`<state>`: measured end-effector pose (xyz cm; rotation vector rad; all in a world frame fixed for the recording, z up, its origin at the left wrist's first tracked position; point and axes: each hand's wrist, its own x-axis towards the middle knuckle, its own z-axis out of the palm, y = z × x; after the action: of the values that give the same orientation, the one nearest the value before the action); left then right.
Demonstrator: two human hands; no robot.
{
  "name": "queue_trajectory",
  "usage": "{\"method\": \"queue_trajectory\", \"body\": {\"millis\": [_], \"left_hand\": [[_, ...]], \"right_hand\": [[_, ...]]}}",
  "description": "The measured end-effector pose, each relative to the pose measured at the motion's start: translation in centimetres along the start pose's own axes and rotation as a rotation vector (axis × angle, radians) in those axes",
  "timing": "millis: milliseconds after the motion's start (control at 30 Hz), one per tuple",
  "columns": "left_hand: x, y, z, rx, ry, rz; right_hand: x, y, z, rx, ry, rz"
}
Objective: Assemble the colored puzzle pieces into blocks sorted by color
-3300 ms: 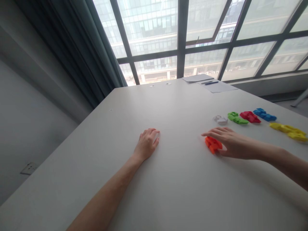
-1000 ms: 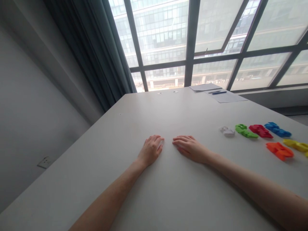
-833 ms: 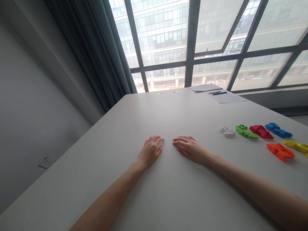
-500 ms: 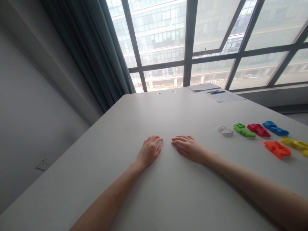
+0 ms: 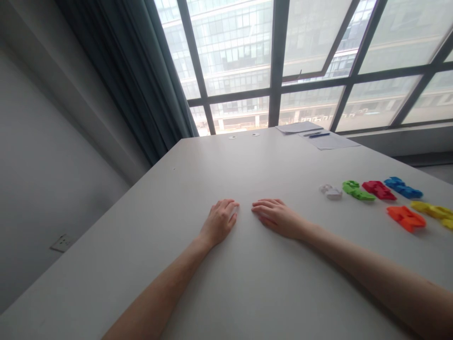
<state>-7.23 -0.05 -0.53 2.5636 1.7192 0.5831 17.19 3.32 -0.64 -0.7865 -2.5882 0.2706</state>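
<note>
Hand Position and Part Layout

The left bare hand (image 5: pixel 218 221) rests open on the flat white tabletop (image 5: pixel 233 293); the right bare hand (image 5: pixel 279 218) rests open near it. Farther right, a row of irregular, angular parts: whitish piece (image 5: pixel 331 192), green piece (image 5: pixel 358 191), red piece (image 5: pixel 378 190), blue piece (image 5: pixel 404 188). Nearer the viewer: orange piece (image 5: pixel 406 218), yellow piece (image 5: pixel 432 210).
</note>
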Motion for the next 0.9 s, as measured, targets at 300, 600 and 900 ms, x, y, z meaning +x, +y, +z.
{"method": "queue_trajectory", "body": {"millis": [300,600,900], "left_hand": [[-0.01,0.00,0.04,0.008,0.010,0.004],[0.00,-0.11,0.16,0.006,0.016,0.017],[0.02,-0.22,0.23,-0.029,0.011,0.001]], "right_hand": [[-0.06,0.18,0.13,0.005,-0.001,0.000],[-0.03,0.19,0.07,-0.002,0.000,0.002],[-0.16,0.68,-0.31,0.036,-0.049,-0.020]]}}
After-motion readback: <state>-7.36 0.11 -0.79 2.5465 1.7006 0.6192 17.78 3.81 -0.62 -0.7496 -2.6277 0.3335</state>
